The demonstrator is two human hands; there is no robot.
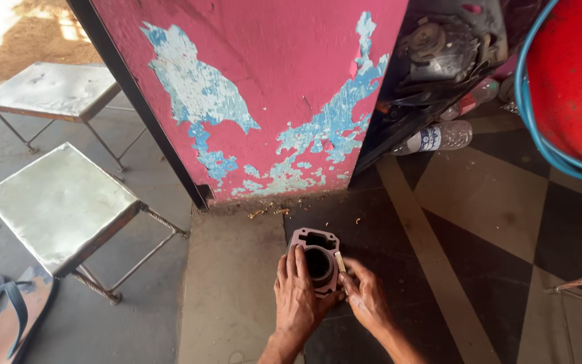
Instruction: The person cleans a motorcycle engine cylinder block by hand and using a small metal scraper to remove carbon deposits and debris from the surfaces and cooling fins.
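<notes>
A pinkish-grey metal engine cylinder block (318,259) is steadied on the dark tiled floor (479,222) by the left hand (298,296), fingers laid over it; a small pale strip (340,262) is pinched against its rim by the right hand (365,293).

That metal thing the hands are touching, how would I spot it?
Find the big pink wall with peeling blue patches. On the dark floor just below it sits a metal block, dusty pinkish-grey, under the left hand and right hand. Only it has one big round hole through its middle.
</notes>
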